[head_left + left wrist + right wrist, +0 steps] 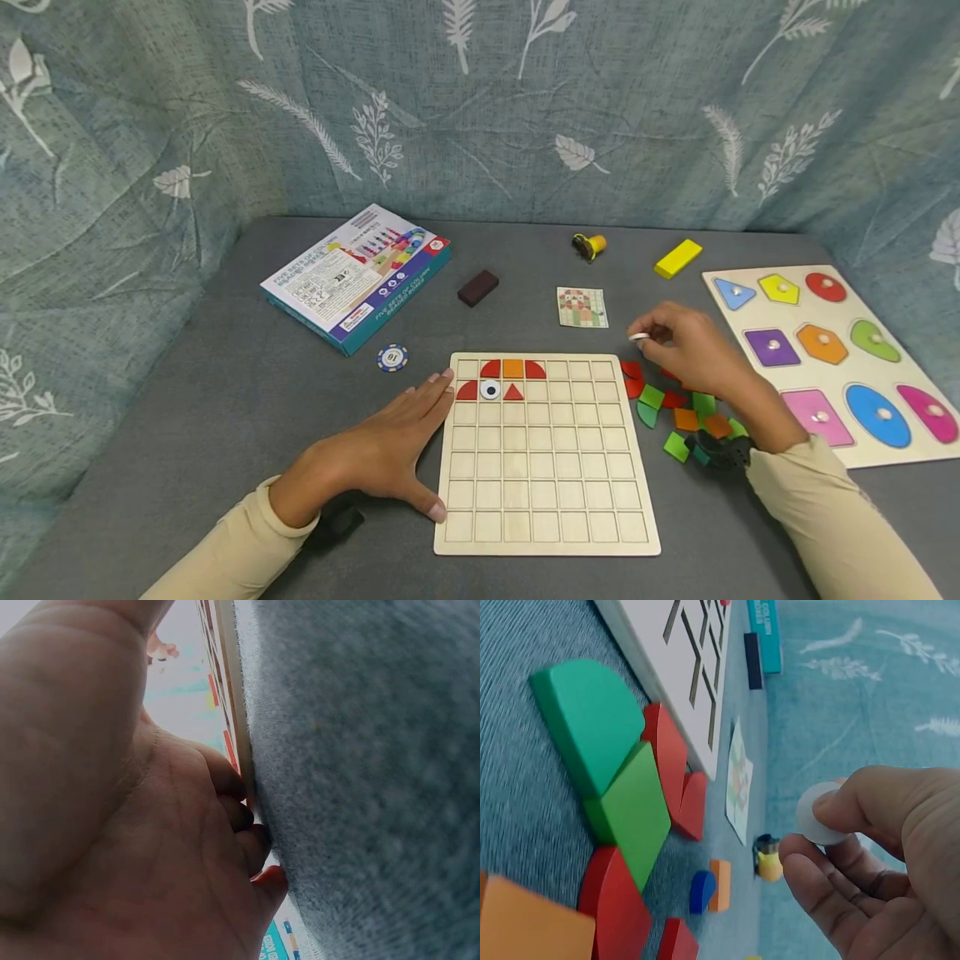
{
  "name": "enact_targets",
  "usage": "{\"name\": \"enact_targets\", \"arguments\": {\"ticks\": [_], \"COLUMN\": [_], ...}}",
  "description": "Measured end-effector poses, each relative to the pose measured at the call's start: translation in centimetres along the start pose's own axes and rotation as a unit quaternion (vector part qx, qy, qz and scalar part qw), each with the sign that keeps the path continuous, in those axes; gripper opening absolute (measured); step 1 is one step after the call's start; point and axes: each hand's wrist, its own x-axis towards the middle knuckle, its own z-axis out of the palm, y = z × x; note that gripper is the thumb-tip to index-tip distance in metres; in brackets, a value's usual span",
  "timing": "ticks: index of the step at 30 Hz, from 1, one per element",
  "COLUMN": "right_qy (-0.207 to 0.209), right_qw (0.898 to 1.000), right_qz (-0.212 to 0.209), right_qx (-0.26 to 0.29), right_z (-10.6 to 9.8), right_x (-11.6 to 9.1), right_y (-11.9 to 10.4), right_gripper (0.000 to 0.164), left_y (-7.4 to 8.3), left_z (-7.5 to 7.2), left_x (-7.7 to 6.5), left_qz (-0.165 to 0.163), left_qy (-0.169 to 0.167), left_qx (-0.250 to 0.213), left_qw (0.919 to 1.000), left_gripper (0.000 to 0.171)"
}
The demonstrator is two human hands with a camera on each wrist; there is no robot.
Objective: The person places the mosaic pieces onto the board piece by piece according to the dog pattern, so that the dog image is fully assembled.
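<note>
My right hand (696, 354) pinches a small white round disc (810, 817) between thumb and fingers, raised above the table to the right of the wooden grid board (540, 481). The left hand (382, 446) lies along the board's left edge, thumb spread away from the straight fingers, touching the rim. In the board's top two rows sit red quarter-round pieces (467, 390), an orange square (513, 368), an eye disc (490, 389) and a red triangle (513, 392). Loose coloured pieces, such as a green square (634, 814), lie beneath the right hand.
Behind the board lies a picture card (582, 307). A boxed set (356, 279), dark brown block (477, 288) and poker chip (392, 357) are at left. Farther back are a yellow-and-black toy (589, 246) and a yellow block (678, 258). A knobbed shape puzzle (780, 375) occupies the right side.
</note>
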Motion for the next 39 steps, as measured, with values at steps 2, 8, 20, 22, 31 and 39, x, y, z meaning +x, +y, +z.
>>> {"name": "enact_targets", "arguments": {"ticks": [2, 8, 20, 22, 31, 39], "right_qy": [0.0, 0.007, -0.019, -0.026, -0.039, -0.065], "right_qw": [1.0, 0.999, 0.999, 0.999, 0.996, 0.995], "right_qz": [-0.01, -0.037, -0.021, -0.014, -0.047, -0.046], "right_qx": [-0.001, -0.009, 0.029, 0.03, 0.057, 0.065], "right_z": [0.1, 0.5, 1.3, 1.5, 3.2, 3.9], "right_x": [0.1, 0.5, 1.1, 1.2, 1.6, 2.3], "right_y": [-0.1, -0.7, -1.7, -1.9, -2.4, -3.6], "right_gripper": [0.011, 0.018, 0.021, 0.018, 0.023, 0.023], "left_y": [0.0, 0.0, -0.1, -0.1, -0.2, -0.2], "left_z": [0.0, 0.0, 0.0, 0.0, 0.0, 0.0], "left_x": [0.0, 0.0, 0.0, 0.0, -0.1, 0.0], "left_qz": [-0.001, -0.002, -0.01, -0.009, -0.006, 0.0], "left_qy": [0.0, 0.001, -0.006, -0.006, -0.008, -0.001], "left_qx": [-0.001, -0.004, -0.007, -0.007, 0.002, -0.005], "left_qw": [1.0, 1.0, 0.9999, 0.9999, 0.9999, 1.0], "left_gripper": [0.135, 0.135, 0.135, 0.135, 0.136, 0.137]}}
